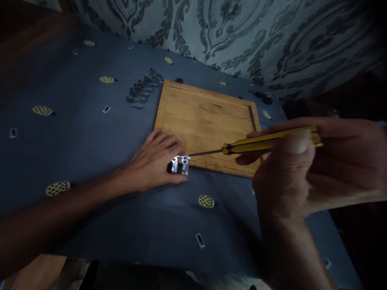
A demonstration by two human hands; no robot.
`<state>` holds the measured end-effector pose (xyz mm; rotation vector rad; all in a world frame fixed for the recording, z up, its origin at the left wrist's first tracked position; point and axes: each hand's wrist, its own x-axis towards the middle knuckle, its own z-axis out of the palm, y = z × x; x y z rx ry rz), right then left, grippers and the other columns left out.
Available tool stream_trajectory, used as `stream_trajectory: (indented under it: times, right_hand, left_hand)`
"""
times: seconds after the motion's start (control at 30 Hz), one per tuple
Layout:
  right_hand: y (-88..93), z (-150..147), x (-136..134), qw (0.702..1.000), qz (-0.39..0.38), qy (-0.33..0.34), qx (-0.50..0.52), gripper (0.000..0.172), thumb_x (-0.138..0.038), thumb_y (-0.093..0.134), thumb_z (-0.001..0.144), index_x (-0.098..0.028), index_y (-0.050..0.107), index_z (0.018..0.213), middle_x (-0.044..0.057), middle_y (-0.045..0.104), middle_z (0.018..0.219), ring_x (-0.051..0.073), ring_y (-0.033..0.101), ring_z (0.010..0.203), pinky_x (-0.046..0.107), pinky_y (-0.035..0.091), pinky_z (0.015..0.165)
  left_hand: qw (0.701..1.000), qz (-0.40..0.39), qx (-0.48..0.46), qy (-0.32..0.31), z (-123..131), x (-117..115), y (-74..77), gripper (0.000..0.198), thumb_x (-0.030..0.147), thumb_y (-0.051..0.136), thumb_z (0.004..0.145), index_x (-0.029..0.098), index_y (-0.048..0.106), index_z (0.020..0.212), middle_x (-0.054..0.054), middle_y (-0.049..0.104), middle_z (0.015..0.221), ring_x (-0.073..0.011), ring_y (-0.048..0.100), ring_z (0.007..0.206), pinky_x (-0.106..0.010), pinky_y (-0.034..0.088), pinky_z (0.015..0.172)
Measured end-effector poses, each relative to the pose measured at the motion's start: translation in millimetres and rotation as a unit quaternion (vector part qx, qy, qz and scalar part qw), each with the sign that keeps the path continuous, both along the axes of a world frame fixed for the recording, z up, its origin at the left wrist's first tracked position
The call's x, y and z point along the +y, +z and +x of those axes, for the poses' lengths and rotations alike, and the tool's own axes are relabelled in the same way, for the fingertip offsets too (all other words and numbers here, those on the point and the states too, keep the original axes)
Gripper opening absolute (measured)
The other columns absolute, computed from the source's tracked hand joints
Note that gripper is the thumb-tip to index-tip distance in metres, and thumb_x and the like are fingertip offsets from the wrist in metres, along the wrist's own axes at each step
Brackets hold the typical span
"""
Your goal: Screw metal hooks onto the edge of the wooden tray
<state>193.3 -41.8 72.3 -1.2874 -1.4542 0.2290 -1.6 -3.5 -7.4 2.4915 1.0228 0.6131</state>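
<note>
My left hand (155, 161) grips a small shiny metal bracket (180, 164) and presses it against the near left corner of a wooden board (208, 121). My right hand (317, 169) is closed around a yellow-handled screwdriver (269, 141). Its thin shaft points left, and the tip touches the top of the bracket. A row of small holes runs along the board's near edge.
The board lies on a blue cloth with yellow spotted ovals (206, 201). Several metal hooks (142, 90) lie in a row left of the board's far corner. A small dark object (263, 96) sits beyond the far right corner. A patterned wall rises behind.
</note>
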Motion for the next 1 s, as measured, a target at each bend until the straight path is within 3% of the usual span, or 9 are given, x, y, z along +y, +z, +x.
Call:
stream_trajectory:
  times: [0.03,0.13,0.33,0.5,0.8,1.0]
  right_hand:
    - [-1.0,0,1,0.998,0.045,-0.013,0.033,0.018,-0.04,0.073,0.083,-0.023,0.077,0.081,0.005,0.068,0.074,0.019,0.063,0.051,0.032,0.041,0.036]
    - [-8.5,-2,4,0.996,0.084,0.035,0.022,0.01,-0.032,0.075,0.082,-0.023,0.078,0.082,0.003,0.068,0.07,0.017,0.061,0.049,0.032,0.045,0.04]
    - [-19.3,-1,5,0.996,0.071,0.053,0.006,0.004,-0.031,0.072,0.086,-0.029,0.076,0.085,0.002,0.068,0.072,0.018,0.062,0.053,0.034,0.046,0.043]
    - [-19.0,3,7,0.996,0.044,0.074,-0.004,0.005,-0.031,0.073,0.086,-0.032,0.075,0.09,-0.001,0.068,0.078,0.017,0.064,0.055,0.034,0.051,0.047]
    - [-15.7,7,9,0.995,0.056,0.064,0.047,0.005,-0.033,0.072,0.087,-0.034,0.076,0.089,-0.001,0.066,0.076,0.019,0.063,0.052,0.036,0.046,0.043]
    - [-18.0,11,15,0.993,0.064,0.083,0.049,0.001,-0.033,0.072,0.087,-0.032,0.072,0.087,-0.003,0.065,0.074,0.014,0.062,0.048,0.03,0.046,0.041]
  left_hand:
    - [1.0,0.0,0.001,0.001,0,0,0.4,0.041,0.051,0.073,0.08,0.021,0.061,0.105,-0.003,0.062,0.106,-0.0245,0.056,0.108,-0.049,0.026,0.116]
    - [1.0,-0.003,0.005,0.001,1,-1,2.0,0.042,0.052,0.073,0.079,0.02,0.061,0.104,-0.003,0.063,0.107,-0.0248,0.056,0.108,-0.049,0.026,0.116]
    - [1.0,-0.009,0.005,0.004,1,-1,2.8,0.037,0.05,0.071,0.081,0.022,0.061,0.104,-0.003,0.063,0.108,-0.0251,0.056,0.109,-0.05,0.025,0.116]
    - [1.0,-0.003,0.003,0.002,1,-1,2.4,0.038,0.05,0.072,0.08,0.021,0.061,0.102,-0.003,0.063,0.107,-0.0249,0.056,0.108,-0.049,0.027,0.115]
    - [1.0,-0.02,0.019,0.003,2,0,8.8,0.045,0.052,0.075,0.076,0.021,0.059,0.103,-0.004,0.064,0.106,-0.0264,0.057,0.108,-0.052,0.028,0.115]
    - [0.999,-0.037,0.018,-0.007,1,0,14.0,0.051,0.055,0.078,0.073,0.021,0.059,0.105,-0.004,0.065,0.109,-0.0264,0.058,0.109,-0.052,0.029,0.113]
